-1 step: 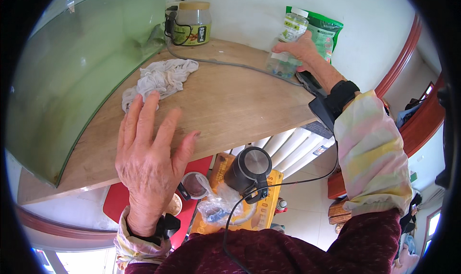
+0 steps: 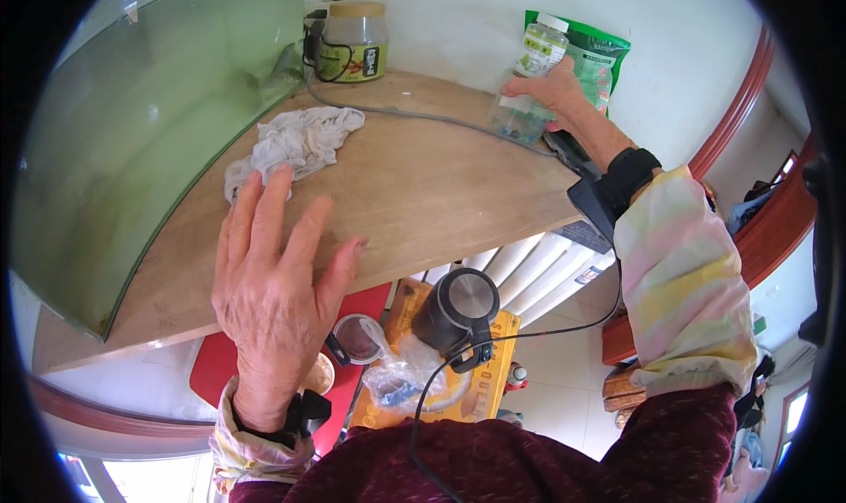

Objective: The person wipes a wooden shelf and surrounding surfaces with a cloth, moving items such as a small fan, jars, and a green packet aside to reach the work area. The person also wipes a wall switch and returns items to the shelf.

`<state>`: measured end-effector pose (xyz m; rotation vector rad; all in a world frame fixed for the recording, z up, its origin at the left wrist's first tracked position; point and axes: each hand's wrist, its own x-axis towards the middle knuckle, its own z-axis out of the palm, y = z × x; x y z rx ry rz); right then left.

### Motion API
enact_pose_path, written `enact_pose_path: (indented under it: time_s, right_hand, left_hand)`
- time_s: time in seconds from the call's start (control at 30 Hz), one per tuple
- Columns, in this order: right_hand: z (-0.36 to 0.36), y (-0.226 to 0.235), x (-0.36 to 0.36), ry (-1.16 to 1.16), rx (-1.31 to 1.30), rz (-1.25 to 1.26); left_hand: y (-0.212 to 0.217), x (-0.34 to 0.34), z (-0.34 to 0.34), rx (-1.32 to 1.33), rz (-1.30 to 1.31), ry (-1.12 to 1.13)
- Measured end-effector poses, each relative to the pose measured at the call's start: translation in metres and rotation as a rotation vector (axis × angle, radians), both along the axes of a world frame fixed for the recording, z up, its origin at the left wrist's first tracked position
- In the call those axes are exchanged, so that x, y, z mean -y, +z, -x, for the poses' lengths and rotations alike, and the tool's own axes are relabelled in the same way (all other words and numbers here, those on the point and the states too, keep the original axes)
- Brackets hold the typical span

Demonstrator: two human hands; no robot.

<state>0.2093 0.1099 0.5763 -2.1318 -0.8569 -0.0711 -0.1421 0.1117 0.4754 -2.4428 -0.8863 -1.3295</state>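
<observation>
At the back right of the wooden shelf [image 2: 423,203], my right hand [image 2: 561,91] is closed around a clear plastic jar [image 2: 520,124] with small blue and green bits in its bottom. A white-capped bottle [image 2: 539,52] with a green-and-white label rises just above the hand; whether it stands behind the jar or on it, I cannot tell. Behind them leans a green bag [image 2: 599,49]. My left hand [image 2: 269,296] is open, fingers spread, over the shelf's front left part. A crumpled white cloth [image 2: 300,142] lies just beyond its fingertips.
A curved glass tank [image 2: 150,151] fills the left side. By the wall stands a wide jar [image 2: 357,40] with a tan lid, and a grey cable [image 2: 423,115] runs along the back. Below the shelf are a black mug [image 2: 463,305], a yellow box [image 2: 498,362] and a white radiator [image 2: 538,269].
</observation>
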Motion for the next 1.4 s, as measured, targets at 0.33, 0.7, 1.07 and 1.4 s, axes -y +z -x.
enact_pose_path:
  time_s: [0.33, 0.7, 1.07, 1.4]
  right_hand:
    - [0.012, -0.01, 0.035, 0.121, 0.04, -0.188]
    - [0.038, -0.083, 0.076, 0.407, 0.593, -0.05]
    - [0.026, -0.088, 0.062, 0.479, 0.706, 0.138]
    - [0.024, -0.085, 0.064, 0.558, 0.589, -0.02]
  left_hand:
    - [-0.004, -0.003, 0.002, 0.019, 0.006, -0.039]
    - [0.081, -0.075, 0.029, -0.434, 0.354, -0.31]
    - [0.103, -0.128, -0.047, -0.864, 0.801, -0.101]
    - [0.165, -0.161, -0.175, -0.565, 0.486, -0.494]
